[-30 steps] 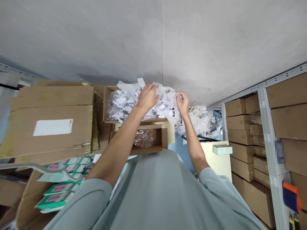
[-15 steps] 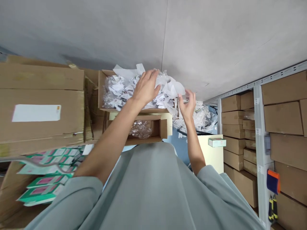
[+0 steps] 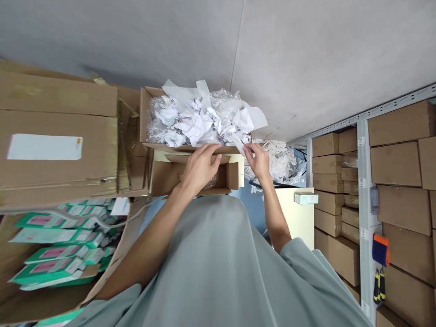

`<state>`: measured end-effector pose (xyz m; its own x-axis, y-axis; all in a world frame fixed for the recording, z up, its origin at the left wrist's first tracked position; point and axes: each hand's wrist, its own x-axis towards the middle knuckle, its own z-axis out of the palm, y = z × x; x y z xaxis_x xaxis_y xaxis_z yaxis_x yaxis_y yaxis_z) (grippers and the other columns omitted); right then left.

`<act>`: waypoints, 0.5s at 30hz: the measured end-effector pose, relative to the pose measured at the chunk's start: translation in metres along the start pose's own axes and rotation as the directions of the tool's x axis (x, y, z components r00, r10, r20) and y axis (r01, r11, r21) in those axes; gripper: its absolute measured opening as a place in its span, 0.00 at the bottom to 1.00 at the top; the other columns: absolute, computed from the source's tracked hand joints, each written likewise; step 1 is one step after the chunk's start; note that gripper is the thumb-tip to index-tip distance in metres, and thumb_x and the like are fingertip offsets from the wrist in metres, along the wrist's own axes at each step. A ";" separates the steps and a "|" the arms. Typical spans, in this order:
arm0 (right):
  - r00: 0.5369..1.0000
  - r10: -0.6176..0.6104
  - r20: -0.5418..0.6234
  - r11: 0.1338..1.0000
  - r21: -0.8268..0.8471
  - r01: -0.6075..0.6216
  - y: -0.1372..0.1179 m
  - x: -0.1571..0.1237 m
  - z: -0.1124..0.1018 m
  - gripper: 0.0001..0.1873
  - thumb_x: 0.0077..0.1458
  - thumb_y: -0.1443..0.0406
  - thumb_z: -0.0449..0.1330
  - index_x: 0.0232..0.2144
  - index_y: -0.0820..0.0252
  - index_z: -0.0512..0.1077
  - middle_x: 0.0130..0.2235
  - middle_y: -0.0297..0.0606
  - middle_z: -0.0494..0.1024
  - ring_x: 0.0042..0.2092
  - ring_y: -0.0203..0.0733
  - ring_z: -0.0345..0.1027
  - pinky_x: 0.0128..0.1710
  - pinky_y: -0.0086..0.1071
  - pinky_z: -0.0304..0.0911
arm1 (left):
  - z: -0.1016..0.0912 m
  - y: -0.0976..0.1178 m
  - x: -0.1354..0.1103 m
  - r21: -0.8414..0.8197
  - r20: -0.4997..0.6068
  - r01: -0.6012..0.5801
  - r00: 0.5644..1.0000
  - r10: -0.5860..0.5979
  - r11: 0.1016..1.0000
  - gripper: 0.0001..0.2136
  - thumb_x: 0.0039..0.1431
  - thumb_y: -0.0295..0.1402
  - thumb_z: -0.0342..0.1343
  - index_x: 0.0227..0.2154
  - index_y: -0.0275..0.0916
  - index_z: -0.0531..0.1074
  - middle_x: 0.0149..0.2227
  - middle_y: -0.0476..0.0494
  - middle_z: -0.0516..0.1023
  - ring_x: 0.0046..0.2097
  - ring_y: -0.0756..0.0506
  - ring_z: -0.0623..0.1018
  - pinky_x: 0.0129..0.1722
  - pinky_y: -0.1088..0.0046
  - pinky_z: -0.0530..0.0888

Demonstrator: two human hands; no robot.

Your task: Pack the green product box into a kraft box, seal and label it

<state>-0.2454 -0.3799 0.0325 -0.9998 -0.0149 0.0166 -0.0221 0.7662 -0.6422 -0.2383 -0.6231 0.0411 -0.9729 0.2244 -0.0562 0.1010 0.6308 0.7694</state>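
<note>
Left of fingers (image 3: 206,151) — white label (image 3: 45,146)

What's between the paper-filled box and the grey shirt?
In the head view: the smaller open carton, with clear plastic inside and the left hand partly covering it, plus pale surface.

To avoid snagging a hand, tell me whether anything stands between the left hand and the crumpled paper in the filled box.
The filled box's near edge runs between the left hand and the crumpled paper, by the fingertips; whether they touch it, I can't tell. Above that edge, no lid or flap covers the paper.
</note>
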 end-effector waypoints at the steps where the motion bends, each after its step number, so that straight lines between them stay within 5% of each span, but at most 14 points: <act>1: 1.000 -0.029 0.003 0.999 0.034 0.029 -0.003 -0.003 -0.001 0.19 0.80 0.53 0.56 0.50 0.54 0.84 0.51 0.45 0.88 0.52 0.49 0.82 0.58 0.39 0.75 | 0.001 0.001 -0.003 -0.005 -0.008 0.008 1.000 -0.008 1.000 0.25 0.77 0.38 0.51 0.72 0.43 0.72 0.69 0.35 0.80 0.68 0.34 0.82 0.72 0.55 0.77; 4: 0.992 -0.122 0.041 0.977 0.181 0.113 -0.013 -0.015 0.001 0.22 0.80 0.49 0.57 0.48 0.54 0.85 0.49 0.43 0.89 0.50 0.46 0.82 0.57 0.38 0.76 | 0.001 0.003 -0.014 -0.016 -0.036 -0.026 0.999 0.026 1.000 0.31 0.75 0.40 0.57 0.78 0.44 0.66 0.76 0.33 0.72 0.67 0.33 0.82 0.68 0.56 0.80; 6: 0.987 -0.145 0.067 0.946 0.303 0.118 -0.019 -0.027 0.006 0.22 0.78 0.46 0.59 0.48 0.53 0.85 0.48 0.41 0.89 0.49 0.45 0.82 0.55 0.36 0.76 | -0.002 0.000 -0.021 -0.020 -0.022 -0.064 0.998 0.064 0.998 0.29 0.75 0.41 0.59 0.75 0.45 0.71 0.76 0.35 0.73 0.65 0.34 0.83 0.65 0.59 0.81; 10: 0.990 -0.092 0.107 0.880 0.473 0.031 -0.025 -0.051 0.021 0.21 0.75 0.46 0.64 0.49 0.54 0.86 0.49 0.40 0.90 0.49 0.44 0.83 0.53 0.35 0.77 | -0.010 -0.023 -0.040 -0.033 0.076 -0.011 0.997 0.014 0.999 0.17 0.76 0.41 0.58 0.59 0.45 0.86 0.54 0.41 0.87 0.48 0.40 0.86 0.52 0.67 0.81; 15: 0.960 -0.084 0.268 0.956 0.294 0.002 -0.023 -0.069 0.052 0.14 0.77 0.55 0.62 0.47 0.54 0.85 0.48 0.39 0.89 0.46 0.44 0.82 0.52 0.35 0.75 | -0.012 -0.067 -0.065 0.043 0.124 0.110 0.986 -0.114 0.993 0.13 0.74 0.40 0.60 0.47 0.44 0.89 0.46 0.41 0.87 0.43 0.41 0.85 0.47 0.66 0.78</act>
<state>-0.1761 -0.4301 0.0065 -0.9585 -0.2510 -0.1355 -0.0238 0.5437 -0.8390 -0.1846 -0.6889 0.0004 -0.9447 0.2411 -0.2223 0.0023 0.6828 0.7306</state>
